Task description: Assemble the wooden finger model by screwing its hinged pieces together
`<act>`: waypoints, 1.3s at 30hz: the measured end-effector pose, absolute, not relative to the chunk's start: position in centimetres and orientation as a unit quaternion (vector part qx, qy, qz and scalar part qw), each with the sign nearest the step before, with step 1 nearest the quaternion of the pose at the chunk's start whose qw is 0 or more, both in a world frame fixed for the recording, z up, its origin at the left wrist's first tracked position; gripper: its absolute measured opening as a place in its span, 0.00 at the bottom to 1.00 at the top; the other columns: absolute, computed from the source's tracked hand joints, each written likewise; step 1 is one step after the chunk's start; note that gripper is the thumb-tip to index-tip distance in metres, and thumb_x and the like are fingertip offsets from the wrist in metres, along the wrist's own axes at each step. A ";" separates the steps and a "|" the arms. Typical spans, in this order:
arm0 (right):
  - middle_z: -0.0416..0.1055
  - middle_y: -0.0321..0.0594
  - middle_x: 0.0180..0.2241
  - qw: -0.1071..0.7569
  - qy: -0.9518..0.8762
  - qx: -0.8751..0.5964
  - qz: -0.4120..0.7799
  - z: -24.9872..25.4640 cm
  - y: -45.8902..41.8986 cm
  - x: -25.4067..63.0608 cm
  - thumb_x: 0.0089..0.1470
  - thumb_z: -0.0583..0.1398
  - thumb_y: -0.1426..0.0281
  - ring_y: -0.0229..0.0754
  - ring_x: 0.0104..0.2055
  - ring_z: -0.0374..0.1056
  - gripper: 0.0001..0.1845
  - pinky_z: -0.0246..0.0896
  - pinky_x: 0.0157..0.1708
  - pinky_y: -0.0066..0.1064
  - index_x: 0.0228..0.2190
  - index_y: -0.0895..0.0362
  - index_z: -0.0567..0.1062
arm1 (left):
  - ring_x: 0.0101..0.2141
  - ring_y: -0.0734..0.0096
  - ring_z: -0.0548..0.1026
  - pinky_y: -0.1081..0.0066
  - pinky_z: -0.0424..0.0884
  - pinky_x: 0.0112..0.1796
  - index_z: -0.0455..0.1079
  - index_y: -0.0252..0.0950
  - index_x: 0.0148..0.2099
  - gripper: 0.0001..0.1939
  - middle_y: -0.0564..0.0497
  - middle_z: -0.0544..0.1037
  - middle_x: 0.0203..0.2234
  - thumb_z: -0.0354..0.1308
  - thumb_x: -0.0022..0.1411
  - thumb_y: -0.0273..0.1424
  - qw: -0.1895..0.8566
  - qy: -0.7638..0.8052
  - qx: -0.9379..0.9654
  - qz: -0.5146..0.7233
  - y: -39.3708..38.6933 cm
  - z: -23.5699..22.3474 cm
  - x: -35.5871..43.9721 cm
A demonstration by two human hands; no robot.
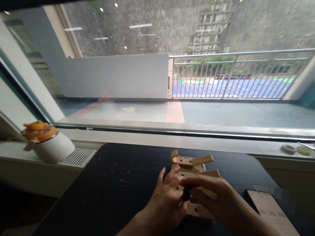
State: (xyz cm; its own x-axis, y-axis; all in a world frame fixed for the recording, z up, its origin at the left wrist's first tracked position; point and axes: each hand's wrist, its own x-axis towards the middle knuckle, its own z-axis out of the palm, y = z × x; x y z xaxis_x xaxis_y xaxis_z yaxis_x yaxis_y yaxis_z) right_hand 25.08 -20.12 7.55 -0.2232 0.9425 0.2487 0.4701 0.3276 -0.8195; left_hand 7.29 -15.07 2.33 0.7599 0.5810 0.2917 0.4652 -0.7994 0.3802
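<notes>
My left hand (pixel 167 198) curls over the left side of a stack of pale wooden pieces (pixel 195 210), its thumb and fingers against the wood and the outer fingers apart. From the right, my right hand (pixel 213 190) reaches in and pinches a small dark piece (pixel 187 193) upright over the wood; what kind it is I cannot make out. Just beyond the fingers lies another wooden piece (pixel 183 160) with two dark holes and a slanted arm. Both hands cover much of the stack's middle.
Pale crumbs (pixel 123 172) are scattered on the black table (pixel 89 202). A flat, phone-like thing (pixel 275 216) with a red band lies at right. On the left sill leans a white cup (pixel 55 148) with an orange top. Tape rolls (pixel 288 149) sit by the window.
</notes>
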 end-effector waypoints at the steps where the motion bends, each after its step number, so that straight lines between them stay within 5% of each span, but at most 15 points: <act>1: 0.75 0.40 0.47 0.383 -0.718 -0.493 0.309 7.6 -20.1 25.1 0.56 0.58 0.67 0.48 0.50 0.69 0.16 0.62 0.51 0.38 0.46 0.50 0.77 | 0.64 0.50 0.50 0.38 0.45 0.59 0.67 0.43 0.54 0.20 0.45 0.63 0.59 0.54 0.60 0.29 0.143 0.281 0.927 0.202 -15.1 2.3 7.3; 13: 0.77 0.38 0.42 0.388 -0.711 -0.515 0.280 8.0 -20.2 24.8 0.52 0.61 0.70 0.47 0.46 0.71 0.15 0.64 0.49 0.37 0.43 0.50 0.78 | 0.64 0.52 0.49 0.40 0.44 0.59 0.65 0.43 0.57 0.22 0.45 0.63 0.59 0.53 0.60 0.30 0.144 0.277 0.930 0.195 -15.1 2.6 7.2; 18: 0.72 0.39 0.51 0.372 -0.729 -0.508 0.268 8.3 -20.2 24.7 0.54 0.59 0.68 0.50 0.52 0.67 0.20 0.61 0.52 0.41 0.50 0.48 0.74 | 0.64 0.52 0.51 0.39 0.44 0.59 0.66 0.43 0.56 0.21 0.45 0.63 0.59 0.53 0.60 0.29 0.146 0.282 0.929 0.193 -15.1 2.7 7.2; 22: 0.73 0.36 0.49 0.377 -0.738 -0.474 0.297 8.4 -20.3 24.6 0.56 0.58 0.70 0.50 0.53 0.67 0.17 0.61 0.52 0.38 0.47 0.47 0.76 | 0.64 0.50 0.47 0.39 0.43 0.59 0.69 0.42 0.53 0.19 0.45 0.63 0.59 0.56 0.58 0.32 0.155 0.270 0.933 0.179 -14.8 2.6 6.9; 30: 0.75 0.38 0.47 0.376 -0.734 -0.497 0.270 8.2 -20.2 24.3 0.54 0.59 0.71 0.47 0.48 0.69 0.15 0.64 0.48 0.36 0.44 0.49 0.77 | 0.65 0.49 0.43 0.39 0.41 0.59 0.61 0.41 0.60 0.35 0.44 0.57 0.63 0.63 0.50 0.32 0.159 0.258 0.943 0.140 -14.5 2.9 6.5; 36: 0.76 0.38 0.41 0.365 -0.731 -0.527 0.232 8.8 -20.7 23.8 0.52 0.60 0.71 0.46 0.45 0.71 0.11 0.65 0.44 0.35 0.40 0.50 0.77 | 0.65 0.49 0.45 0.38 0.42 0.59 0.66 0.42 0.57 0.24 0.45 0.59 0.62 0.59 0.57 0.37 0.170 0.265 0.937 0.152 -14.9 3.2 6.6; 39: 0.74 0.40 0.47 0.366 -0.749 -0.507 0.219 9.5 -20.9 23.6 0.53 0.60 0.71 0.48 0.49 0.69 0.14 0.64 0.48 0.36 0.43 0.50 0.77 | 0.65 0.52 0.46 0.38 0.43 0.59 0.69 0.41 0.52 0.16 0.46 0.60 0.61 0.52 0.62 0.34 0.160 0.273 0.935 0.161 -15.1 3.3 6.8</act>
